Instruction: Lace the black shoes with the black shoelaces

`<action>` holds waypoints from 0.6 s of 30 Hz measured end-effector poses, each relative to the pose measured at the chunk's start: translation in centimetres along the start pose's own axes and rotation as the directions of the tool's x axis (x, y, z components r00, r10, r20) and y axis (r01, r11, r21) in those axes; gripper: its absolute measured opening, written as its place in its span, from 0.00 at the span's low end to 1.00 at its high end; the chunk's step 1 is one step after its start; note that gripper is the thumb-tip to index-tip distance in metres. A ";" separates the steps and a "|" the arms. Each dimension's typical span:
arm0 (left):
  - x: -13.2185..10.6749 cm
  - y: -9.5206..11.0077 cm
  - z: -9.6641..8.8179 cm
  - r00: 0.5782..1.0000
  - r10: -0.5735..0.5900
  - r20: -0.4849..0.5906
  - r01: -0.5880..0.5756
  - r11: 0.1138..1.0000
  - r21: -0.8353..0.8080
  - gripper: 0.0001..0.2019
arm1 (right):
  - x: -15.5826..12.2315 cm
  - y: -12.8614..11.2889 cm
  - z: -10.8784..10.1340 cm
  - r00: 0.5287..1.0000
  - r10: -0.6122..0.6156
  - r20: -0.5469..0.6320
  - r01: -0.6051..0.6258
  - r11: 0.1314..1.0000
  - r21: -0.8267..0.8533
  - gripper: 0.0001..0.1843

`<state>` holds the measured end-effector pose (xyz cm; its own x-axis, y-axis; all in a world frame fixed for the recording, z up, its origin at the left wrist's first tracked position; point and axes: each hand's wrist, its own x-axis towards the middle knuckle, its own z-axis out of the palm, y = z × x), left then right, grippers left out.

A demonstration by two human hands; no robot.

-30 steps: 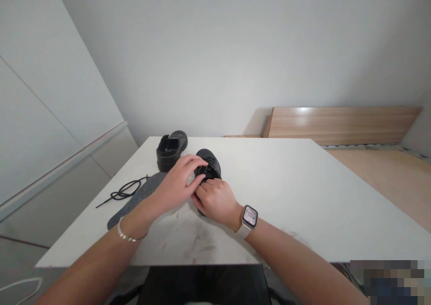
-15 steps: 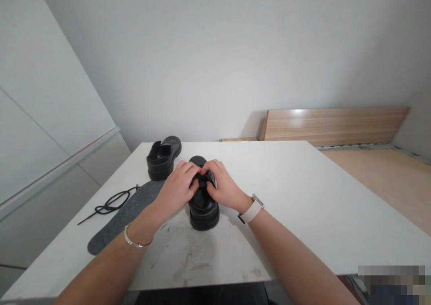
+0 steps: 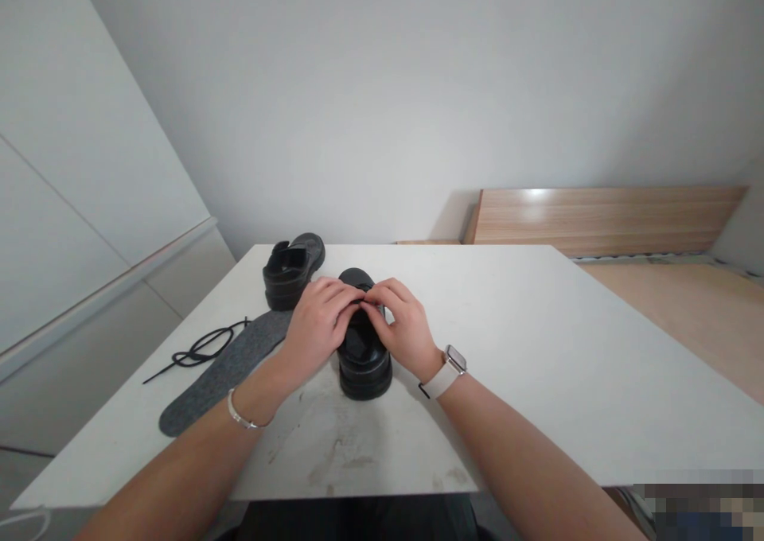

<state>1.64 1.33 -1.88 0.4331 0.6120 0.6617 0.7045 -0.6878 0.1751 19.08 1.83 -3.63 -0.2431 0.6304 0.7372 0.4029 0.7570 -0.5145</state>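
Through my remote feed, I favour light, even fingertip pressure with the left hand (image 3: pixel 316 318) and right hand (image 3: pixel 407 326) together over the black shoe (image 3: pixel 365 375), right of the grey insole (image 3: pixel 220 382), their exact grip hidden from me.

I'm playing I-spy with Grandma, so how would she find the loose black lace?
Find the white table, then look along its left side. Just left of the long grey insole lies the black lace; unlike that wide, flat insole, it is thin and loopy.
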 end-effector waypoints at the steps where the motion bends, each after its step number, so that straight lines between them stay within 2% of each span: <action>1: 0.0 0.0 0.0 1.000 -0.007 0.005 0.007 1.000 -0.005 0.08 | 0.0 0.0 0.0 0.999 -0.030 -0.014 0.030 1.000 0.005 0.05; 6: 0.0 0.2 0.0 0.998 -0.070 0.003 0.070 0.994 -0.089 0.06 | -0.3 -1.1 -0.5 0.966 -0.131 -0.222 0.150 0.986 0.069 0.05; 7: 0.0 0.3 0.0 0.997 -0.083 0.006 0.083 0.989 -0.123 0.05 | -0.4 -1.3 -0.6 0.961 -0.136 -0.239 0.157 0.985 0.072 0.04; 9: 0.0 0.4 0.0 0.992 -0.123 0.016 0.123 0.971 -0.204 0.04 | -0.5 -1.4 -0.8 0.972 -0.126 -0.199 0.146 0.985 0.089 0.03; 12: 0.0 0.4 -0.1 0.981 -0.193 0.037 0.193 0.907 -0.374 0.06 | -0.3 -0.8 -0.9 0.989 -0.023 -0.146 0.041 0.992 0.117 0.10; 15: 0.0 0.1 -0.5 0.973 -0.222 0.067 0.216 0.764 -0.608 0.10 | 0.2 0.6 -0.8 0.976 0.120 -0.180 -0.108 0.991 0.075 0.10; 16: 0.0 0.0 -0.7 0.972 -0.222 0.074 0.212 0.703 -0.679 0.11 | 0.3 1.1 -0.8 0.975 0.159 -0.159 -0.151 0.987 0.061 0.09; 18: 0.1 -0.4 -1.1 0.974 -0.217 0.060 0.184 0.616 -0.766 0.14 | 0.4 2.2 -0.7 0.977 0.209 -0.041 -0.207 0.977 0.054 0.08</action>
<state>0.76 1.20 -1.08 0.3028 0.7690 0.5630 0.0827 -0.6097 0.7883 20.44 3.61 -4.15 -0.1168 0.7670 0.6310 0.3959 0.6186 -0.6787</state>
